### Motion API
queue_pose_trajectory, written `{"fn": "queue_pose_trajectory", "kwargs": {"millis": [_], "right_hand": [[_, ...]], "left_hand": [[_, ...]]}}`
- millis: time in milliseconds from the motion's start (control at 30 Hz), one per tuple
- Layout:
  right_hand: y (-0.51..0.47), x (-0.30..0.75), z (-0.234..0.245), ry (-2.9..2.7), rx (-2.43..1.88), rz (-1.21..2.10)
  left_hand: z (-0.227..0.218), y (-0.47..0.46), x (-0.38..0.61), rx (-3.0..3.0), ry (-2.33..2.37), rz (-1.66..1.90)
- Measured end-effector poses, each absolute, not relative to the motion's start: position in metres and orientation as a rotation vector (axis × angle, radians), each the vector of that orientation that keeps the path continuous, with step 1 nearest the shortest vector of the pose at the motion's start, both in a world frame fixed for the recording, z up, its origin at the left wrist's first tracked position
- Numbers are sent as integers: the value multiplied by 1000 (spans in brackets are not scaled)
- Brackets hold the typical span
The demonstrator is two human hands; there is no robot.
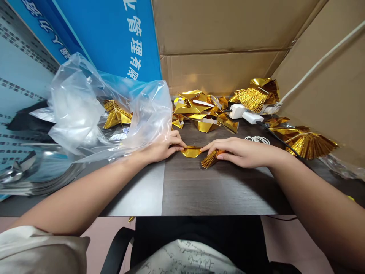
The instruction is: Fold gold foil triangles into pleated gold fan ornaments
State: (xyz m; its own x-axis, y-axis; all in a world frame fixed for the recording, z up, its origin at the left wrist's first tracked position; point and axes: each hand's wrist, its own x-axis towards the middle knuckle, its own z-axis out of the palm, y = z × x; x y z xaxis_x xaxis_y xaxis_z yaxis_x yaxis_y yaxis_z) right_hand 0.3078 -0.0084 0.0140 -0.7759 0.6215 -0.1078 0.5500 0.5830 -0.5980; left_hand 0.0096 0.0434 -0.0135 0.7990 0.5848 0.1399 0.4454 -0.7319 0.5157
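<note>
A small folded gold foil paper piece (191, 152), boat-shaped with slanted ends, rests on the dark wood-grain table between my hands. My left hand (164, 147) pinches its left end between thumb and fingers. The fingertips of my right hand (238, 151) touch its right end. Under that same hand, between thumb and fingers, is a bundle of pleated gold foil paper (210, 160), its fanned edges pointing left. Part of this bundle is hidden by the fingers. Beyond my hands lies a pile of folded gold paper pieces (202, 108).
A clear plastic bag (82, 110) bulges at the left. Tied gold paper fans (308, 142) lie at the right, with another fan (256, 95) at the back. White adapters (242, 113), cables and a coiled white cord (257, 140) sit right of the pile. Cardboard (222, 30) walls the back.
</note>
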Motion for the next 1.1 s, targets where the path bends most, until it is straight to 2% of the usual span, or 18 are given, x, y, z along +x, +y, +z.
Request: {"fn": "queue_pose_trajectory", "kwargs": {"millis": [167,333,567,967,1100], "right_hand": [[-8,307,13,-2648,-906,852],[-11,305,11,-2724,-1029,875],[-17,296,11,-2724,-959,937],[-30,270,10,-2727,-755,997],[-30,270,10,-2682,-763,996]], "left_hand": [[-9,43,7,2507,752,380],[-3,38,9,2497,752,341],[-7,24,23,2485,1123,373],[6,16,15,2271,1200,124],[9,18,19,2147,1140,290]]}}
